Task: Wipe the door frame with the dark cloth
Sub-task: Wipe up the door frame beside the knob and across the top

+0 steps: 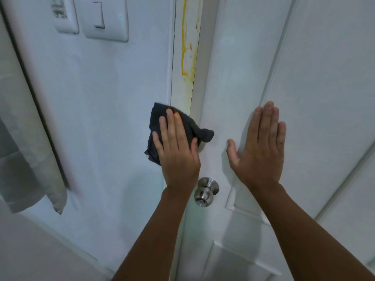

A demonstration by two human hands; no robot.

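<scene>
A narrow white door frame strip runs up the middle, streaked with yellow-orange drips in its upper part. My left hand presses a crumpled dark cloth flat against the frame and the wall beside it, below the stains. One corner of the cloth hangs over onto the door. My right hand lies flat with fingers together on the white door, holding nothing.
A metal door knob sticks out just below my left wrist. Two white wall switches sit at the upper left. A pale towel hangs along the left edge. The door has raised panel mouldings.
</scene>
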